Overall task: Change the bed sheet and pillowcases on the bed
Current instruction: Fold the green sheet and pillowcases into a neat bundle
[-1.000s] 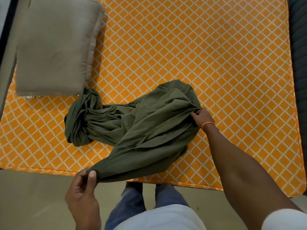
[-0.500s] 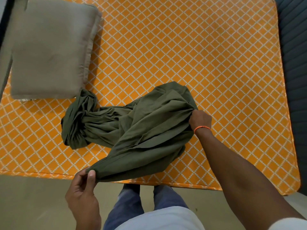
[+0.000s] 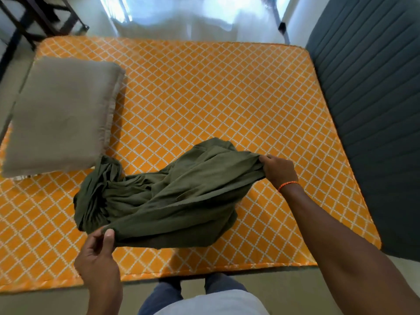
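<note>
Head view, left hand [image 3: 97,258] pinching olive sheet [image 3: 172,201], right hand [image 3: 278,170] gripping its far edge, over orange mattress [image 3: 204,98]

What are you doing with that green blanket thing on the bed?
A person is holding a bunched olive green sheet over the orange patterned mattress. The left hand pinches its near edge; the right hand grips the far side. It is not spread yet. A grey pillow lies beside it.
</note>
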Demonstrator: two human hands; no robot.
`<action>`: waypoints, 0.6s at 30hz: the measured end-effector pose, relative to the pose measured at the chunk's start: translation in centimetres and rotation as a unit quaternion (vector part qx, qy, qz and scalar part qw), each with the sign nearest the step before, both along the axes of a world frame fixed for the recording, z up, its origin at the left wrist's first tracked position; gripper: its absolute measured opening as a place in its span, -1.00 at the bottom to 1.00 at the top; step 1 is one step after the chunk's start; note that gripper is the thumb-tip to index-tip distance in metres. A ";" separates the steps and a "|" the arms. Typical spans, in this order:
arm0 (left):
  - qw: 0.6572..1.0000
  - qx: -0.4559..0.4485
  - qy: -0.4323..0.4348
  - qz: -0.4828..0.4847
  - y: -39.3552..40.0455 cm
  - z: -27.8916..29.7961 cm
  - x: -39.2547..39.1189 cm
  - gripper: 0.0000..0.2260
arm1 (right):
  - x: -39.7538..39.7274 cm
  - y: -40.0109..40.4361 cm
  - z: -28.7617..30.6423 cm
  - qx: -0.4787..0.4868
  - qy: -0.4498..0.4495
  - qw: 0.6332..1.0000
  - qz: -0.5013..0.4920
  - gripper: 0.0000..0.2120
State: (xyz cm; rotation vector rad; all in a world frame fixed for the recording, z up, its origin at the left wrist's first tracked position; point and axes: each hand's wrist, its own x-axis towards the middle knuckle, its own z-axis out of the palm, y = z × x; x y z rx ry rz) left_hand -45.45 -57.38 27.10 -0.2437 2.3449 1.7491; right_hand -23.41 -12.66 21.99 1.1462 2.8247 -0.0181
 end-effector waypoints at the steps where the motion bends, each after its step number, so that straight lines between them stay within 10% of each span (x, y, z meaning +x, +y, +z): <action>1: 1.000 -0.008 0.001 -0.012 0.3 0.4 -1.1 -0.84 | 0.6 0.1 1.5 0.004 0.011 0.999 -0.044 -0.80; 6: 0.990 0.023 0.066 -0.121 3.3 4.2 -6.2 -0.89 | 2.6 1.1 8.5 0.001 0.064 0.968 -0.244 -0.81; 18: 0.944 0.168 0.197 -0.205 11.5 15.2 -15.9 -0.78 | 3.9 1.1 24.2 0.111 0.167 0.911 -0.360 -0.92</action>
